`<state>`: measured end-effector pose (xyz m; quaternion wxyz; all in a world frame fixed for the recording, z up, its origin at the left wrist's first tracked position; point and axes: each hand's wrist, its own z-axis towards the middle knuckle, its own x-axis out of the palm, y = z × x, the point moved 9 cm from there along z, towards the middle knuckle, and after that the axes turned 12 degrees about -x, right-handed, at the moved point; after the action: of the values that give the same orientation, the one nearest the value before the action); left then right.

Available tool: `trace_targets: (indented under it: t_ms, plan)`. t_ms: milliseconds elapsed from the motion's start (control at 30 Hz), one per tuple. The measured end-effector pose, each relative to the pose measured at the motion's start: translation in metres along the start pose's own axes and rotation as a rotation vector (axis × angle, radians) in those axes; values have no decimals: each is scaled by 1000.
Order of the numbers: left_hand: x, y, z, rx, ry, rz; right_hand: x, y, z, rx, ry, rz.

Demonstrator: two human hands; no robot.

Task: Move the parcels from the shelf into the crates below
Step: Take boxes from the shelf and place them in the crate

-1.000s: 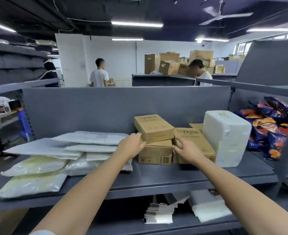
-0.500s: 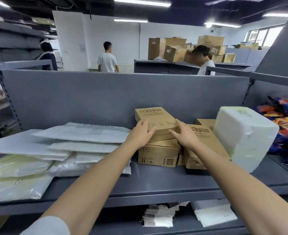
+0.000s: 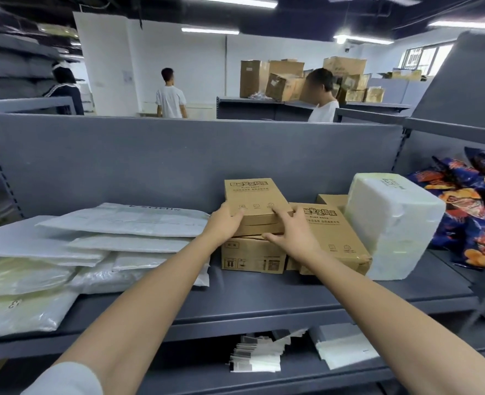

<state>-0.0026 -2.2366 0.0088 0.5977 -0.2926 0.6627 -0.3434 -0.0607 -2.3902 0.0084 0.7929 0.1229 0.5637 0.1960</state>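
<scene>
Here we grip the top cardboard box [image 3: 255,195].
Left hand [image 3: 224,223] and right hand [image 3: 294,236] curl round it; second carton [image 3: 252,259] beneath our fingers.

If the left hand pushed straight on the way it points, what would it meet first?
The top cardboard box: the left hand grips its near-left corner. Beyond that, probably the grey back panel, though depth is unclear.
</scene>
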Motion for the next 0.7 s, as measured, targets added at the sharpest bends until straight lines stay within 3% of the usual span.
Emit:
trace_targets:
  t_ms: [200,400,533,700]
  plan:
    - [-12,-7,-29,-103,15,-367,-19,21,-29,-26,-79,-26]
    - [-23,-13,-84,-63,-58,-611,-45,32,-63,16,-247,290]
    - [-19,-5,-120,-132,-92,-699,-51,49,-79,-32,-99,133]
    - [-12,-20,-177,9,-149,-588,-55,81,-99,-140,33,106]
